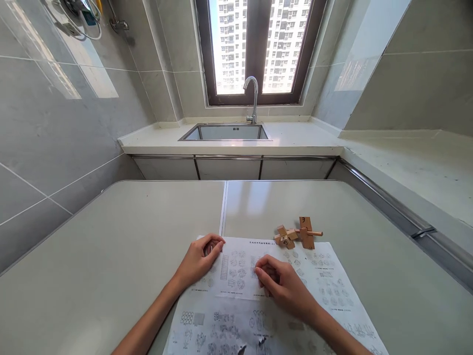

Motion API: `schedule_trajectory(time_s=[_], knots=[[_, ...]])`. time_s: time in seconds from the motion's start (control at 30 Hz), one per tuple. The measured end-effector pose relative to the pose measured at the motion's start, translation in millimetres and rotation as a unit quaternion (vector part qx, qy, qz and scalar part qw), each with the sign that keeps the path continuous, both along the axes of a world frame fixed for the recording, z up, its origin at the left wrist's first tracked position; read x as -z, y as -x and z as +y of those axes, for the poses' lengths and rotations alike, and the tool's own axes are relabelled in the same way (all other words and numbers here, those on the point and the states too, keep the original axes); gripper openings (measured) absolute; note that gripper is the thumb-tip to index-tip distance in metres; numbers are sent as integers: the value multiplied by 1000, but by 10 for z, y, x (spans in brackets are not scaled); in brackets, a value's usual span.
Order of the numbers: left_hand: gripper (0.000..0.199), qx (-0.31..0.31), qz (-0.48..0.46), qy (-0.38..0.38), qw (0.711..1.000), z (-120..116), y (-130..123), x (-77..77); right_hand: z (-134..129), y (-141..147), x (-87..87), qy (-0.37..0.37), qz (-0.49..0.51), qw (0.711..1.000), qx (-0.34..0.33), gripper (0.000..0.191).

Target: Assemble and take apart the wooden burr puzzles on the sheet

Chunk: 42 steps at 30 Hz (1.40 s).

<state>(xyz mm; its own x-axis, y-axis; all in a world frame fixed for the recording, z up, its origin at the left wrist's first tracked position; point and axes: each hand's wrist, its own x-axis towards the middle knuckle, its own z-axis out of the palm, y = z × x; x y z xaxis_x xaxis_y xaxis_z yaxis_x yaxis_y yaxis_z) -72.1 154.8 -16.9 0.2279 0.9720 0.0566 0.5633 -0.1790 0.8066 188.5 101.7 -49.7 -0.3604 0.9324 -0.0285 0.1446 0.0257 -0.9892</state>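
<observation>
A pale, glossy table (92, 236) spread across the foreground, a thin white seam (223, 212) running down its middle; past its far edge lay a white counter (303, 130) with a recessed metal sink (229, 135) and a curved chrome faucet (254, 98); behind these a dark-framed window (255, 49) looked out on tall apartment blocks (286, 44), and grey tiled walls (55, 123) closed in both sides, with some cabled equipment (79, 12) at the upper left. On the table, near the person, lay a printed sheet (236, 308) covered in small diagrams, with dark torn-looking spots toward its bottom; the left hand (201, 256) rested at its upper left edge, fingers loosely curled; the right hand (281, 281) was over its middle, thumb close to a bent forefinger; whether either hand pinched anything small could not be told. The wooden block cluster (286, 237) lay at the sheet's top edge, beyond the right hand and apart from its fingers; just to its right was a cross-shaped wooden piece (306, 232) with a thin rod, likewise well apart from the left hand.
</observation>
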Motion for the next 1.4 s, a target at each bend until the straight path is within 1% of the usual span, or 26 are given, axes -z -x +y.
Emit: schedule_trajectory(time_s=[0.1,0.2,0.37,0.53,0.8,1.0,1.23,1.4], knots=[[33,-2,-9,4,1000,121,92,-28,26,-46,5,26,33,999,-13,37],[35,-12,-15,6,1000,184,129,-23,39,-58,14,35,57,998,-10,38],[35,-11,-14,4,1000,158,101,13,56,-45,29,51,68,996,-3,39],[34,-5,-7,8,1000,136,81,12,75,-69,5,70,84,994,0,39],[35,5,1,9,1000,136,91,23,116,-91,-10,126,125,984,15,42],[36,7,6,4,1000,141,81,23,109,-91,20,132,144,981,15,42],[37,8,6,0,1000,140,80,32,114,-92,-22,122,137,983,19,44],[36,7,4,-7,1000,144,78,38,110,-98,-11,118,135,984,18,44]])
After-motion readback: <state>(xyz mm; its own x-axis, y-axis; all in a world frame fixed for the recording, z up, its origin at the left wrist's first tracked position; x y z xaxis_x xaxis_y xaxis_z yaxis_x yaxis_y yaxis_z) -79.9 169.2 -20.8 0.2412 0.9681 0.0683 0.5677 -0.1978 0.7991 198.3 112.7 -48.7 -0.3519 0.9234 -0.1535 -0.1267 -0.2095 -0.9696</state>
